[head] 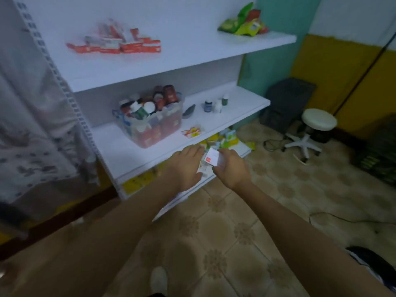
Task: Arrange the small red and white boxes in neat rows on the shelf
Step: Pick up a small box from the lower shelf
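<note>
My right hand (230, 167) holds a small red and white box (212, 157) just below the front edge of the middle shelf (128, 155). My left hand (184, 166) reaches with flat fingers toward the lowest shelf, where several mixed boxes (222, 139) lie, partly hidden by the hands. Up on the top shelf (192, 52), several red and white boxes (120, 42) lie in a loose, blurred pile.
A clear tub of bottles (150, 118) stands on the middle shelf beside loose bottles (216, 103) and a small packet (191, 131). Green snack bags (244, 22) lie top right. A white stool (317, 127), dark crates (287, 101) and cables are on the tiled floor.
</note>
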{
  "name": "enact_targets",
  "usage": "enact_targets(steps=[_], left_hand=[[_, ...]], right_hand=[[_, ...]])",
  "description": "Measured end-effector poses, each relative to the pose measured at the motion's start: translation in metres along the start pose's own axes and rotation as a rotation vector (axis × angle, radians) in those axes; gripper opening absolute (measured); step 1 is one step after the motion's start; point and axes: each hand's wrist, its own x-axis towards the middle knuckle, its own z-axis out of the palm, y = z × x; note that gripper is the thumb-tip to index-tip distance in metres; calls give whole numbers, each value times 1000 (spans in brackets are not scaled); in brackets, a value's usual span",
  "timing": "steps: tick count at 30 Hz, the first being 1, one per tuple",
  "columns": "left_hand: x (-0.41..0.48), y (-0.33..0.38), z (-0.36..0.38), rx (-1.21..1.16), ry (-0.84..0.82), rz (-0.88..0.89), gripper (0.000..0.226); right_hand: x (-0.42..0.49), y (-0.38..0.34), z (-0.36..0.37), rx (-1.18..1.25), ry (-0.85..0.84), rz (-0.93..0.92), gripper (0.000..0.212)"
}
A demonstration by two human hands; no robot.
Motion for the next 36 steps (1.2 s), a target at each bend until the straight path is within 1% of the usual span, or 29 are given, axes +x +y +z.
enact_targets(steps=[3, 4, 6, 8, 11, 14, 17, 21, 24, 27, 30, 33, 36], left_hand=[[71, -10, -20, 31, 97, 40, 72], [95, -17, -25, 30, 159, 47, 72], [143, -37, -39, 66, 230, 69, 71], [188, -58, -52, 75, 270, 113, 70], [253, -90, -71, 30, 327, 182, 68], [320, -115, -92, 36, 363, 184, 68], [374, -128, -104, 9, 388, 127, 70], [440, -143, -101, -5, 402, 103, 72], [495, -157, -91, -57, 465, 24, 72], [554, -178, -80, -139, 497, -110, 74], [602, -192, -71, -303, 460, -252, 86], [634, -205, -71, -325, 420, -365, 97], [659, -218, -74, -366, 445, -451, 103]], right_hand=[[63, 1, -20, 26, 115, -3, 58], [84, -1, -28, 20, 160, 5, 56], [128, -7, -47, -2, 249, 25, 52], [172, -11, -61, -1, 346, 34, 51], [232, -15, -75, 28, 448, 2, 46], [288, -18, -92, 136, 555, 4, 45], [339, -14, -107, 178, 596, -14, 45], [422, 5, -128, 220, 616, -79, 45], [494, 22, -143, 233, 595, -160, 46], [566, 35, -154, 274, 533, -220, 47], [628, 46, -163, 431, 386, -268, 52], [676, 50, -163, 477, 216, -310, 66], [712, 47, -160, 522, 139, -424, 73]])
